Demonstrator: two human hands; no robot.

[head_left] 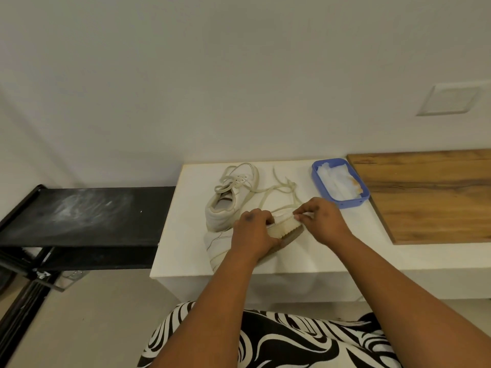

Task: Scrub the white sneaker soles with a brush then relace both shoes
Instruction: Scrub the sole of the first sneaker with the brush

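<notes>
Lap: zebra-print fabric (279, 338).
Left hand (252, 232): clasping tipped sneaker (220, 245).
Right hand (322, 221): pinching brush (285, 227) against its sole.
Behind: second sneaker (233, 197), blue tray (342, 203).

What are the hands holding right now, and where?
Left hand steadies the near sneaker, tipped on its side, at midfoot. Right hand pinches the brush by its end.
</notes>
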